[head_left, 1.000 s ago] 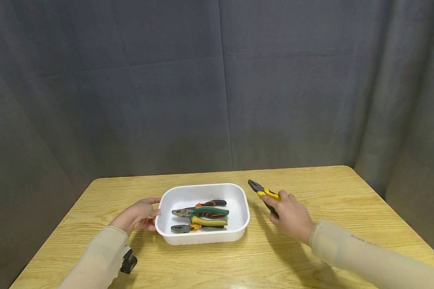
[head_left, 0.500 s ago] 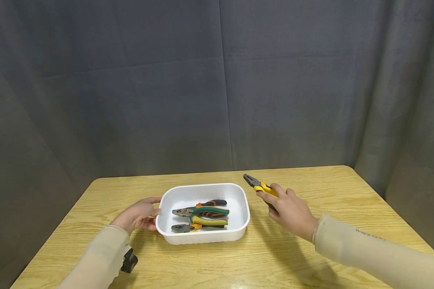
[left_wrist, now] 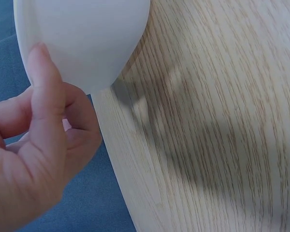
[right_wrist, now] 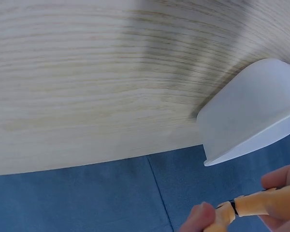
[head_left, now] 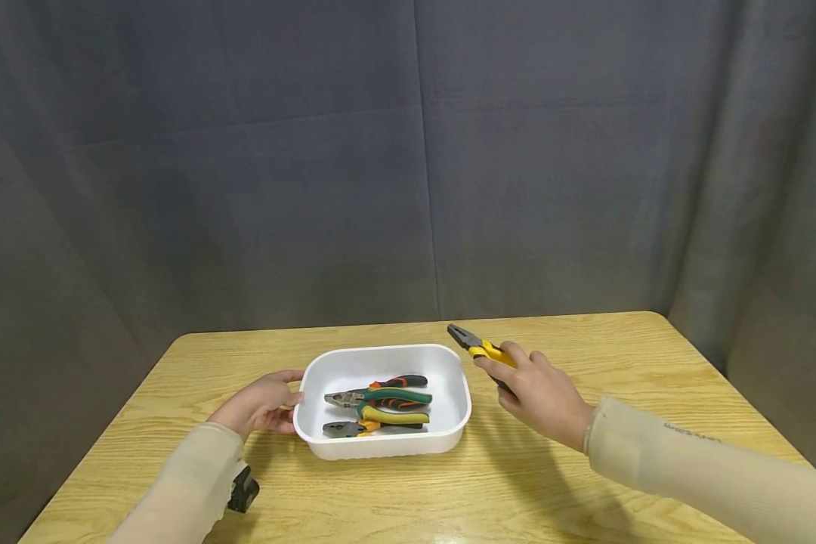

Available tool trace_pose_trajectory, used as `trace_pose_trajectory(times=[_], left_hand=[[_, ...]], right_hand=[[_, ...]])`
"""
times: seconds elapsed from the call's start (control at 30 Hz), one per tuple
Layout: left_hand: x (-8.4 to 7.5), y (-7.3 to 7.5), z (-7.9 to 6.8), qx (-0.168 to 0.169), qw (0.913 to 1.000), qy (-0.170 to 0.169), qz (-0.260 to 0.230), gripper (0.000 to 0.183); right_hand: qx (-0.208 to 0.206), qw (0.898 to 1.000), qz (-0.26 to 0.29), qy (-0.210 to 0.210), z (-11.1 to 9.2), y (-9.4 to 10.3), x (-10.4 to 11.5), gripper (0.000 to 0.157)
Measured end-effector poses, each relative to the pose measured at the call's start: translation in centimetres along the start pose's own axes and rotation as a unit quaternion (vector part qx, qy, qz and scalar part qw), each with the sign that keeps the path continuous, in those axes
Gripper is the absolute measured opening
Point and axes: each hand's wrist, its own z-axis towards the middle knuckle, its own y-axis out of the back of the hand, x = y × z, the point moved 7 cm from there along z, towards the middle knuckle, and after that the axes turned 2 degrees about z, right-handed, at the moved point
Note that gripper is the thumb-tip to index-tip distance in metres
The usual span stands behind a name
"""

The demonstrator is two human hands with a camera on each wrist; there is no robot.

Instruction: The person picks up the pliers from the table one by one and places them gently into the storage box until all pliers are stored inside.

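My left hand (head_left: 261, 404) grips the left end of a white plastic bin (head_left: 384, 449). In the left wrist view its thumb lies on the bin's wall (left_wrist: 87, 38), the other fingers curled behind. Several pliers lie inside: green-and-yellow-handled pliers (head_left: 397, 394), red-and-black-handled ones (head_left: 411, 381) partly beneath, and dark-jawed pliers with an orange collar (head_left: 341, 430) near the front wall. Beyond the bin's right end, my right hand (head_left: 547, 400) holds yellow-and-black combination pliers (head_left: 495, 353) by the handles, jaws pointing up and left. The right wrist view shows their yellow handles (right_wrist: 261, 203) between the fingers.
The wooden table (head_left: 394, 499) carries the bin near its middle. A dark grey curtain (head_left: 313, 189) hangs behind and at both sides. A small black device (head_left: 243, 489) sits under the left wrist.
My right hand has moved the yellow-and-black pliers left and slightly up, closer to the bin's right rear corner. The left hand and the bin have stayed almost still.
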Motion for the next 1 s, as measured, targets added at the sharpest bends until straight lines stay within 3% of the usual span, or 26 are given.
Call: trace_pose_trajectory(times=[0.6,1.0], left_hand=[[0.0,-0.1,-0.2,0.003,1.0,-0.001,-0.002,0.05],[0.0,-0.1,-0.1,0.006,1.0,-0.003,-0.001,0.05]], right_hand=[[-0.012,0.996,0.007,0.092,1.1,-0.4,1.0,0.046],[-0.004,0.991,0.002,0.132,1.7,-0.7,1.2,0.047]])
